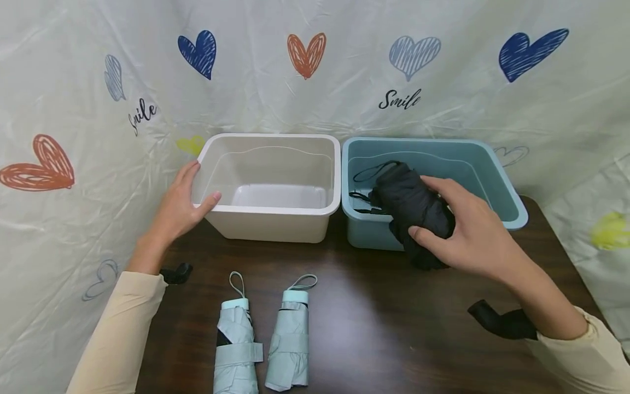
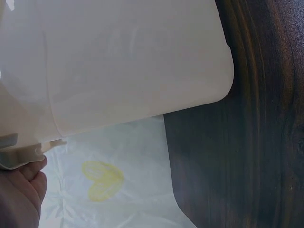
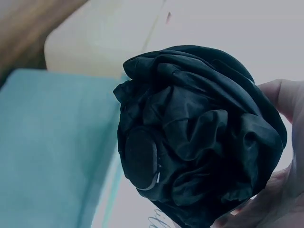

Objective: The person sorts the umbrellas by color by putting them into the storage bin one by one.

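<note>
My left hand (image 1: 182, 205) holds the left rim of a beige plastic bin (image 1: 273, 225), thumb near the front corner. In the left wrist view its fingers (image 2: 38, 178) curl beneath the bin's lip. My right hand (image 1: 467, 230) grips a black folded umbrella (image 1: 415, 210), tilted over the front rim of a blue bin (image 1: 376, 232). A thin loop hangs off the umbrella's far end, and dark straps (image 1: 361, 197) show beside it. Bunched black fabric fills much of the right wrist view. Two light-green folded umbrellas, one left (image 1: 236, 350) and one right (image 1: 290, 345), lie on the table.
The bins stand side by side at the back of the dark wooden table (image 1: 384, 328). Behind them hangs a white sheet (image 1: 344, 65) printed with hearts. A black wrist mount (image 1: 502, 323) juts from the right forearm and another (image 1: 177, 273) from the left.
</note>
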{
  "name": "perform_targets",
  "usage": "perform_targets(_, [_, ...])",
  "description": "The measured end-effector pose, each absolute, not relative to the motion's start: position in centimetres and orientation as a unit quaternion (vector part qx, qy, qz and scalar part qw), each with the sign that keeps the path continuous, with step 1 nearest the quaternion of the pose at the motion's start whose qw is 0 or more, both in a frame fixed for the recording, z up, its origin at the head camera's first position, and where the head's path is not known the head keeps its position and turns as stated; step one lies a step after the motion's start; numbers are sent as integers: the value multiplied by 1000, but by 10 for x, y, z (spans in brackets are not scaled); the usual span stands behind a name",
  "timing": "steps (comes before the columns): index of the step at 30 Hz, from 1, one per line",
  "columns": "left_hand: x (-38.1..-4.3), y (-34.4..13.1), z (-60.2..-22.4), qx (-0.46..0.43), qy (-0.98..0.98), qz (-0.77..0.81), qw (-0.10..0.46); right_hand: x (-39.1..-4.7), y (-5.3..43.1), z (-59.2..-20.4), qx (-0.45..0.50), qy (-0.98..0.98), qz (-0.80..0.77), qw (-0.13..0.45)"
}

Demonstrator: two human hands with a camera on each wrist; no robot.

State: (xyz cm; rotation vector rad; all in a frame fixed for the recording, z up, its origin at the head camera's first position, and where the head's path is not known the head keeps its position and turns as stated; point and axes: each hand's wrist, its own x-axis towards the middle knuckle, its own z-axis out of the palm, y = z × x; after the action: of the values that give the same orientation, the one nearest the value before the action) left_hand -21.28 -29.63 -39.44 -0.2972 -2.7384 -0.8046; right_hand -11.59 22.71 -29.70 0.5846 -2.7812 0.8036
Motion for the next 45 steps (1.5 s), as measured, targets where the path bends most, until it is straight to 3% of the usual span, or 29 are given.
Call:
perform_targets(13, [-210,-297,-391,-101,-947,-275,132,-174,226,-268,128,-940,313,41])
perform_targets(25, [-214,-298,-392,-101,-949,-270,129,-224,209,-285,18,-930,365,-31])
perform_targets(35, [-214,-299,-394,-98,-949,-271,125,-241,199,-305,10,-935,348,-68])
perform_targets(45, [-215,-299,-394,-99,-951,-266,123,-242,187,-313,35,-957,285,-46])
